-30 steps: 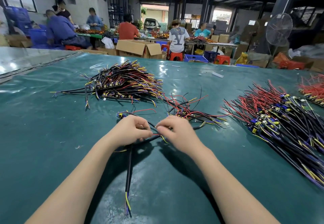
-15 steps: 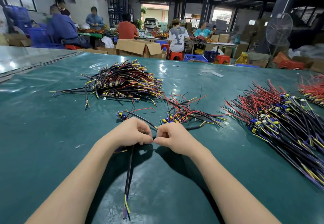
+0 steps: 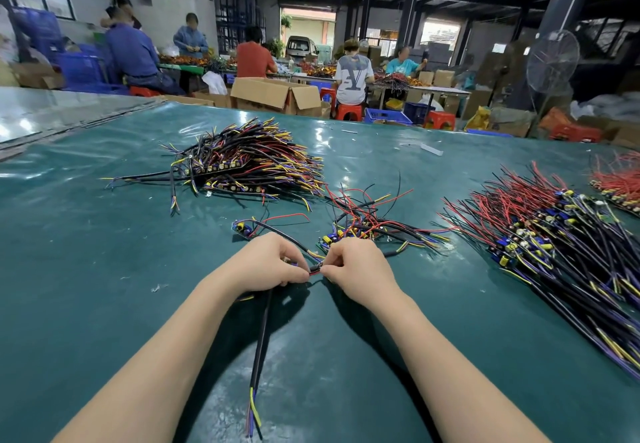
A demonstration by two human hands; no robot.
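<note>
Nearly fingertip-to-fingertip: left hand point(image 3: 266, 261), right hand point(image 3: 358, 268) on wire point(image 3: 314, 269)

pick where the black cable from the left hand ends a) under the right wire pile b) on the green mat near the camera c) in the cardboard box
b: the black cable runs from the left hand down the green mat, yellow and purple cores fanned near the camera.

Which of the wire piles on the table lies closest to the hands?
The small loose pile just beyond the right hand, nearly at its knuckles. The dense pile farther back and the long pile to the right lie well away.
</note>
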